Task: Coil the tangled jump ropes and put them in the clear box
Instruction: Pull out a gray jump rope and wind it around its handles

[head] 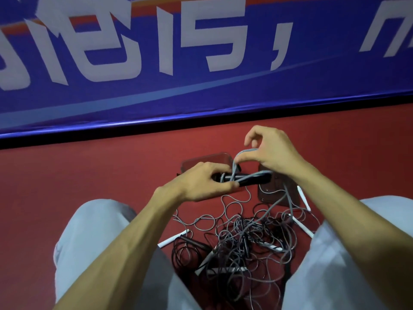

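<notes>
The upper half of the head view is filled by a blue banner [201, 97] with large white characters, edged below by a black strip. Beneath it a red floor [89, 175] is spread. Two legs [93, 231] in pale grey cloth are seen at the bottom left and bottom right. Between them a tangle [241, 240] of grey and black jump ropes lies on the floor, with white handles [173, 238] sticking out at its left and right edges. Beyond the tangle, toward the banner, the clear box [201, 158] sits on the floor, partly hidden behind the left hand. A second clear piece [268, 193] lies just to its right; whether it is a lid cannot be told. The left hand [201, 182] is held above the floor, its fingers curled round one end of two black handles [254, 179] held together and level. A grey cord [245, 150] is wound round these handles. Its raised loop is pinched between the thumb and forefinger of the right hand [274, 153], whose other fingers are curled. From the handles the cord trails down into the tangle.
</notes>
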The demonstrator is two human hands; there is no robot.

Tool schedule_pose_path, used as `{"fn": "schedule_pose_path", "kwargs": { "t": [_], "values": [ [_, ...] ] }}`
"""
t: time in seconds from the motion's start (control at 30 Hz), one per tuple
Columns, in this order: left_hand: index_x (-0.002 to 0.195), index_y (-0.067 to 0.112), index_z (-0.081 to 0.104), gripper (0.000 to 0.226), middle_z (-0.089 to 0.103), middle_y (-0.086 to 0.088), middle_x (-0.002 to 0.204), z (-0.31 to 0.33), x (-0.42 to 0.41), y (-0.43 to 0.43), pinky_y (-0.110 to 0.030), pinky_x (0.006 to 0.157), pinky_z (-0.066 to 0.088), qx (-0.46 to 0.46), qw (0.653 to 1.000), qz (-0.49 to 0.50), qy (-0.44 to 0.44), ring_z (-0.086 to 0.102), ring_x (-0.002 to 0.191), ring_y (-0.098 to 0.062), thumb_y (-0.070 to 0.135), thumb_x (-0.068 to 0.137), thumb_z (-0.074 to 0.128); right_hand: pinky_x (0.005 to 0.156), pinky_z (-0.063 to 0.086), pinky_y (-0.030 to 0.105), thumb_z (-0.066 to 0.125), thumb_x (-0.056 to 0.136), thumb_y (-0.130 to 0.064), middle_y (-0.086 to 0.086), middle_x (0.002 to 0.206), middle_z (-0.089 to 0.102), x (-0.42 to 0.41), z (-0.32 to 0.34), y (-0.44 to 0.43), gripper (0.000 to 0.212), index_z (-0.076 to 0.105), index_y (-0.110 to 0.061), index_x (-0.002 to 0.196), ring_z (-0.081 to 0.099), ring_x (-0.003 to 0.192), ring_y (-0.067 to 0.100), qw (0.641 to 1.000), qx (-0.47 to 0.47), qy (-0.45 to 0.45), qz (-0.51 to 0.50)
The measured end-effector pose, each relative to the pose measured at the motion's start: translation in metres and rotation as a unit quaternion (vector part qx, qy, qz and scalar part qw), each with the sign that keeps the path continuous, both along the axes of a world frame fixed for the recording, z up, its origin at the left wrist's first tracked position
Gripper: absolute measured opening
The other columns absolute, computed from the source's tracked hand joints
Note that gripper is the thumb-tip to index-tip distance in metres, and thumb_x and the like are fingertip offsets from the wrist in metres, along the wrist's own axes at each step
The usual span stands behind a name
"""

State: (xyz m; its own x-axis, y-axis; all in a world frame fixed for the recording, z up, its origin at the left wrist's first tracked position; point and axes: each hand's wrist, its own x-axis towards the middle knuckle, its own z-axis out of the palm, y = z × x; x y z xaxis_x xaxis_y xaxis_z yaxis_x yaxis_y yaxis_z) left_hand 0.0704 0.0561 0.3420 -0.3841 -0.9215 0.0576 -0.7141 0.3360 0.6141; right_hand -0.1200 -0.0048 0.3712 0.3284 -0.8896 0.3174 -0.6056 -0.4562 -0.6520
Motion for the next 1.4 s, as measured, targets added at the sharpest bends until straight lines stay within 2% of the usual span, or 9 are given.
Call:
{"fn": "schedule_pose_path", "kwargs": {
  "t": [0.13, 0.3, 0.5, 0.67, 0.87, 1.0, 1.07, 1.27, 1.4],
  "values": [
    [0.103, 0.008, 0.067, 0.013, 0.064, -0.008, 0.08, 0.014, 0.005, 0.003, -0.021, 0.065, 0.042, 0.065, 0.983, -0.011, 0.17, 0.054, 0.072, -0.012, 0.015, 0.094, 0.062, 0.054, 0.038, 0.015, 0.082, 0.068, -0.012, 0.003, 0.072, 0.056, -0.005, 0.006, -0.003, 0.019, 0.065, -0.011, 0.077, 0.048, 0.061, 0.008, 0.948, 0.195, -0.244, 0.057],
    [0.097, 0.01, 0.063, 0.009, 0.065, -0.002, 0.075, 0.022, 0.01, 0.002, -0.027, 0.057, 0.05, 0.101, 0.912, 0.041, 0.395, 0.06, 0.062, -0.015, 0.013, 0.092, 0.056, 0.041, 0.034, 0.015, 0.054, 0.092, 0.002, 0.006, 0.069, 0.058, 0.005, 0.003, -0.002, 0.02, 0.067, -0.007, 0.08, 0.041, 0.049, 0.009, 0.899, 0.277, -0.326, 0.095],
    [0.127, 0.034, 0.055, 0.036, 0.066, -0.007, 0.092, 0.02, 0.007, -0.003, -0.031, 0.052, 0.05, 0.08, 0.869, 0.085, 0.482, 0.059, 0.064, -0.026, 0.013, 0.099, 0.045, 0.05, 0.048, 0.02, 0.051, 0.098, -0.025, 0.004, 0.064, 0.057, 0.008, 0.001, 0.007, 0.024, 0.061, -0.004, 0.09, 0.06, 0.058, 0.018, 0.934, 0.28, -0.143, 0.171],
    [0.105, 0.009, 0.059, 0.016, 0.062, -0.013, 0.073, 0.017, 0.006, -0.009, -0.03, 0.049, 0.048, 0.076, 0.849, 0.177, 0.492, 0.055, 0.052, -0.027, 0.014, 0.1, 0.045, 0.049, 0.047, 0.02, 0.058, 0.096, -0.022, 0.005, 0.065, 0.063, 0.008, -0.009, 0.002, 0.019, 0.055, -0.004, 0.091, 0.059, 0.055, 0.019, 0.952, 0.273, 0.014, 0.139],
    [0.098, 0.008, 0.052, 0.01, 0.059, -0.021, 0.081, 0.01, 0.011, -0.017, -0.031, 0.05, 0.053, 0.107, 0.813, 0.245, 0.517, 0.059, 0.049, -0.026, 0.016, 0.1, 0.046, 0.058, 0.044, 0.021, 0.056, 0.096, -0.022, -0.003, 0.072, 0.07, 0.0, -0.008, 0.003, 0.004, 0.056, -0.022, 0.1, 0.066, 0.064, 0.007, 0.956, 0.152, 0.203, 0.147],
    [0.098, 0.01, 0.057, 0.01, 0.062, -0.018, 0.083, 0.004, 0.018, -0.021, -0.026, 0.046, 0.051, 0.077, 0.845, 0.276, 0.453, 0.062, 0.048, -0.022, 0.02, 0.099, 0.054, 0.081, 0.048, 0.035, 0.049, 0.098, -0.021, -0.006, 0.096, 0.059, -0.002, -0.009, 0.004, 0.023, 0.056, -0.022, 0.12, 0.059, 0.091, 0.014, 0.959, -0.081, 0.196, 0.187],
    [0.098, 0.014, 0.059, 0.008, 0.064, -0.011, 0.078, 0.004, 0.017, -0.02, -0.023, 0.045, 0.05, 0.068, 0.869, 0.269, 0.409, 0.063, 0.048, -0.016, 0.022, 0.097, 0.057, 0.077, 0.05, 0.038, 0.047, 0.099, -0.02, -0.008, 0.096, 0.057, -0.004, -0.005, 0.006, 0.023, 0.059, -0.023, 0.118, 0.057, 0.091, 0.015, 0.955, -0.149, 0.181, 0.182],
    [0.108, 0.023, 0.06, 0.018, 0.066, 0.0, 0.077, -0.013, 0.021, -0.023, -0.025, 0.059, 0.048, -0.004, 0.983, 0.154, 0.103, 0.059, 0.065, -0.015, 0.025, 0.091, 0.066, 0.064, 0.053, 0.041, 0.056, 0.077, 0.011, -0.001, 0.103, 0.067, -0.007, -0.006, 0.012, 0.052, 0.067, -0.021, 0.117, 0.065, 0.089, 0.028, 0.921, -0.247, 0.221, 0.203],
    [0.117, 0.016, 0.057, 0.032, 0.064, 0.002, 0.095, -0.015, 0.015, -0.018, -0.026, 0.069, 0.04, -0.046, 0.993, 0.082, -0.072, 0.058, 0.083, -0.019, 0.02, 0.088, 0.067, 0.063, 0.055, 0.043, 0.062, 0.08, 0.006, -0.001, 0.102, 0.068, 0.001, -0.006, 0.017, 0.039, 0.068, -0.018, 0.11, 0.067, 0.082, 0.028, 0.923, -0.257, 0.192, 0.215]
  ]
}}
